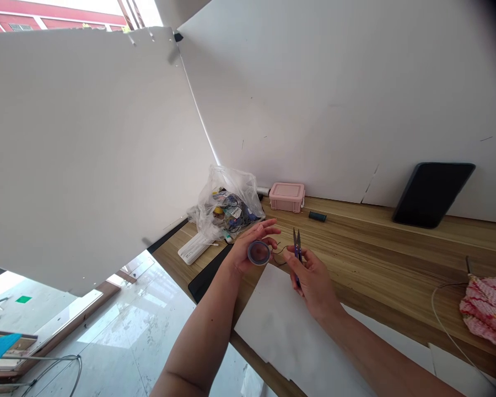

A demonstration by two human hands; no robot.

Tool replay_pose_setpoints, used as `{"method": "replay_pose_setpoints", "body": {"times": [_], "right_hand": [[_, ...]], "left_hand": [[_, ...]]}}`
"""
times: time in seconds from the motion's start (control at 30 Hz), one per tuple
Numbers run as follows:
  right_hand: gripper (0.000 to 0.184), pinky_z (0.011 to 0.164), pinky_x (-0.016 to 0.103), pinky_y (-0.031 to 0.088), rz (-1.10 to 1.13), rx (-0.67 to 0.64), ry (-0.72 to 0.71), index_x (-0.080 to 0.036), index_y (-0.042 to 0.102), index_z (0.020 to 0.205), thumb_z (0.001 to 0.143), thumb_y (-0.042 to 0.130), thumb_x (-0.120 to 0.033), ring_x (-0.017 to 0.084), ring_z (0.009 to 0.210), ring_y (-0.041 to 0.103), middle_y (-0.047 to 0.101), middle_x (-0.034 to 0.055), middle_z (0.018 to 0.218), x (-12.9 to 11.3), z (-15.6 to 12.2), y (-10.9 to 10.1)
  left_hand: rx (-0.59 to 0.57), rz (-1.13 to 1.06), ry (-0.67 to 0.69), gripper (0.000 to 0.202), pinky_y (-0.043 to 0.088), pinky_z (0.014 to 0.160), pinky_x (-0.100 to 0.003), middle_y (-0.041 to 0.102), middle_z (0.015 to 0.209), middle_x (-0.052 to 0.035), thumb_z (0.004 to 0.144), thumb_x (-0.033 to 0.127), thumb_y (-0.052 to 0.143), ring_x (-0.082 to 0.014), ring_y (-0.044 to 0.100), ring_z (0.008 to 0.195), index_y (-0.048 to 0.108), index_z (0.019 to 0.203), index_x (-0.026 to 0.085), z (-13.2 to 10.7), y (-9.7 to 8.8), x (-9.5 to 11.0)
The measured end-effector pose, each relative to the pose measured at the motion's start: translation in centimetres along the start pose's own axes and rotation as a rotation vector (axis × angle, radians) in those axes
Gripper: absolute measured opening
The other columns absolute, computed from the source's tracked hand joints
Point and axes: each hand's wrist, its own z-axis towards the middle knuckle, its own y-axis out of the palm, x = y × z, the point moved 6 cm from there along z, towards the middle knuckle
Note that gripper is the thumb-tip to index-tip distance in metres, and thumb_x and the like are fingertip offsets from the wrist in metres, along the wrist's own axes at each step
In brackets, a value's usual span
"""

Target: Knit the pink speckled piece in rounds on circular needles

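Note:
My right hand is closed around a pair of thread snips, dark blue with the blades pointing up and slightly apart. Against the palm side of my left hand sits a grey-blue ring that looks like a roll of tape; skin shows through its middle. Some fingers of that hand stretch to the right, and how the others grip the ring is partly hidden. A thin dark strand loops between the two hands, above the wooden table. Whether it is thread or wire, I cannot tell.
White sheets lie under my forearms. Behind stand a stuffed clear plastic bag, a pink box and a small dark block. A phone leans on the white wall. Pink knitting with a cable lies right.

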Motion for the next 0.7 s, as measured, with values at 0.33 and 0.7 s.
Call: {"method": "replay_pose_setpoints", "body": {"times": [0.33,0.7], "right_hand": [[0.032,0.037,0.022,0.020,-0.029,0.002,0.010,-0.019,0.059,0.067,0.061,0.076,-0.046,0.007,0.036,0.031,0.040,-0.0094,0.039,0.0,0.1,0.1],[0.030,0.035,0.022,0.019,0.117,0.242,-0.003,-0.021,0.047,0.061,0.066,0.073,-0.036,0.006,0.036,0.032,0.040,-0.0106,0.043,0.3,0.9,-2.3]], "left_hand": [[-0.055,-0.232,-0.385,0.045,0.052,0.056,-0.028,0.063,0.080,-0.0107,0.094,0.047,0.045,-0.0164,0.061,0.064,0.067,0.100,0.008,0.3,0.0,-3.0],[-0.046,-0.350,-0.301,0.059,0.056,0.074,-0.039,0.066,0.106,-0.0210,0.092,0.056,0.040,-0.0304,0.067,0.094,0.063,0.111,0.004,-0.3,-0.7,-1.4]]}}
